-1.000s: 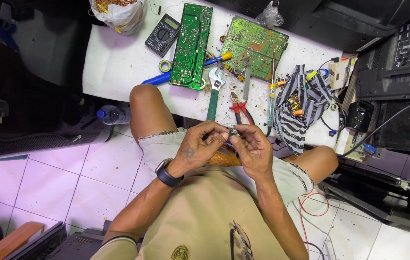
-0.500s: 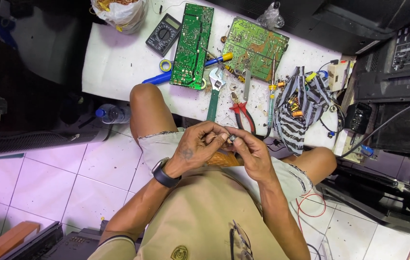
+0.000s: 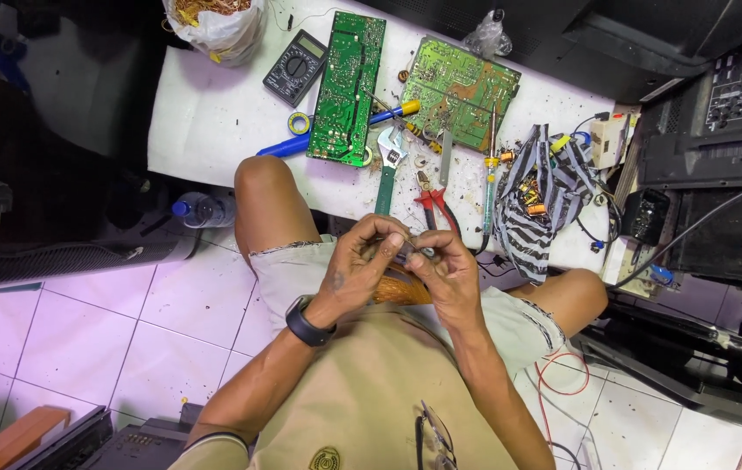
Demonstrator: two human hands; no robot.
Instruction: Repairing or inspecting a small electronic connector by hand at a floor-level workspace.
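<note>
My left hand (image 3: 362, 265) and right hand (image 3: 445, 270) meet over my lap, fingers pinching one small dark part (image 3: 406, 255). It sits just short of the red-handled pliers (image 3: 430, 198) on the white surface (image 3: 214, 122).

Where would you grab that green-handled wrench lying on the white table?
Take the adjustable wrench by its long green handle, coming from above at the table's near edge. The handle points toward the person and lies clear, while the metal head sits crowded against the narrow circuit board and screwdriver.

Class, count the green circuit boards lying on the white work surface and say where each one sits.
2. A narrow green circuit board lies beside the multimeter; a wider green circuit board lies to its right, above the soldering iron. Others may be hidden.
</note>
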